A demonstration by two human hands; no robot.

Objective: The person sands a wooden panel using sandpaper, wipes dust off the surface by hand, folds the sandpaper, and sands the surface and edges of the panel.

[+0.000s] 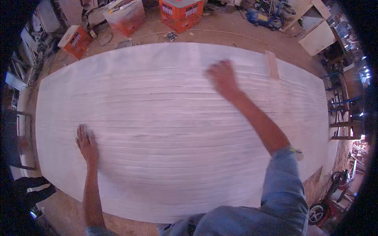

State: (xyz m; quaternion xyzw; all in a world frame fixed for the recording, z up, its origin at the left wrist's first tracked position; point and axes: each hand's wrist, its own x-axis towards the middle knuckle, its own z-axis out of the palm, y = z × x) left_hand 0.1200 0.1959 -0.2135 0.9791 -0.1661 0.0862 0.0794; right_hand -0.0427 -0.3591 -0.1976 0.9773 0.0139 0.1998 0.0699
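Observation:
A large whitish panel (169,157) with many long, thin horizontal lines fills the middle of the view. On its left part rests my left hand (87,146), palm down, fingers stretched out and slightly apart. A dark patch shows beside those fingertips, too blurred to name. My right hand (223,78) is over the far half of the panel, right of the middle. Motion smears its fingers, so what they hold, if anything, is hidden. A short flat wooden strip (271,65) lies across the panel's far edge, to the right of my right hand.
Orange-and-white boxes (182,15) stand on the floor beyond the panel. A blue machine resembling an air compressor (263,17) sits at the far right. At lower left are a person's dark-clothed legs (37,190). A wheel (317,213) shows at lower right.

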